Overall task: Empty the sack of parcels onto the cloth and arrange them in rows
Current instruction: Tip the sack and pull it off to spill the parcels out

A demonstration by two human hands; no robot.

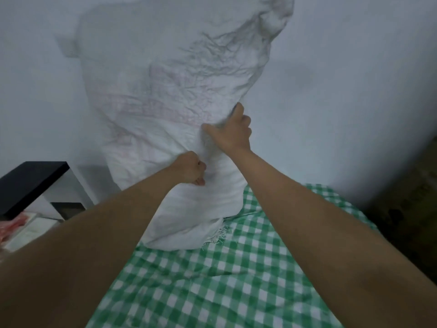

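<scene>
The feed I had was dim and cool, washed in a flat grey-blue cast with no glare anywhere. Light seemed soft and diffuse; I could not tell its source. The white sack (170, 95) blended into the pale wall (354, 67), its creases showing only as faint grey shadows, deepest near its top right. A soft shadow lay on the wall just left of its base. The right edge fell off into near-black murk. My forearms looked stretched and smeared toward the bottom corners, typical wide-angle distortion. The checked cloth (236, 280) was soft, its squares blurred nearest the lens.
</scene>
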